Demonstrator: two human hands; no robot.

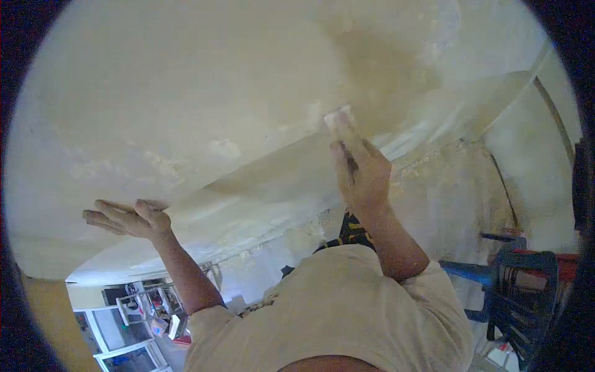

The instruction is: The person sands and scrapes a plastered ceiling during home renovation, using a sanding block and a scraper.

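My right hand (365, 177) is raised to the wall, its fingers closed around a small pale flat piece (338, 116) whose far end overlaps the wall in this view. Its exact kind is blurred. The off-white wall (235, 74) carries whitish patches and a broad brownish smear above that hand. To the left, my left hand (129, 219) has its fingers stretched out and holds nothing. It is close to the wall's lower part, under a row of rough pale spots.
Dark plastic chairs (524, 291) stand at the lower right, with something red beside them. A white-framed window or cabinet (124, 332) and cluttered shelves (149, 304) are at the lower left. Below the wall's ledge runs a peeling lower wall (434, 192).
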